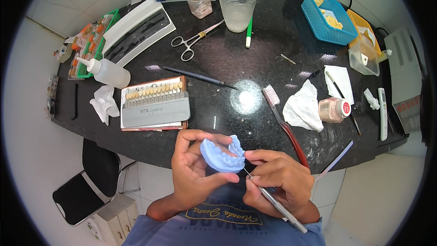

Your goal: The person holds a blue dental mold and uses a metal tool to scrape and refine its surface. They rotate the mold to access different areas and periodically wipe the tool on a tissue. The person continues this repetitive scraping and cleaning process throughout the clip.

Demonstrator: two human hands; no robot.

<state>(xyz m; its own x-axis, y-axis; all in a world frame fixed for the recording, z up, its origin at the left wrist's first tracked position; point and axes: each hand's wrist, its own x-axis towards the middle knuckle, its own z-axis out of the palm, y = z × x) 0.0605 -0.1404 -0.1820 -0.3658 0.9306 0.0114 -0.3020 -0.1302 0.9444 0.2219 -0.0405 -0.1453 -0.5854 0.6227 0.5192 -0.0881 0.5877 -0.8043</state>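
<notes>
A blue dental cast, horseshoe-shaped with a row of teeth, is held just off the counter's near edge. My left hand grips it, thumb along its lower side and fingers around the back. Between the fingers of my right hand is a slim metal dental carving tool. Its thin tip meets or nearly meets the right end of the cast; exact contact is too fine to tell. A right fingertip also rests at the cast's right edge.
On the black counter lie a tooth shade guide, a brush, scissor-handled forceps, a red-handled toothbrush, tissue and a powder bottle. A water cup, squeeze bottle and blue basket stand farther back.
</notes>
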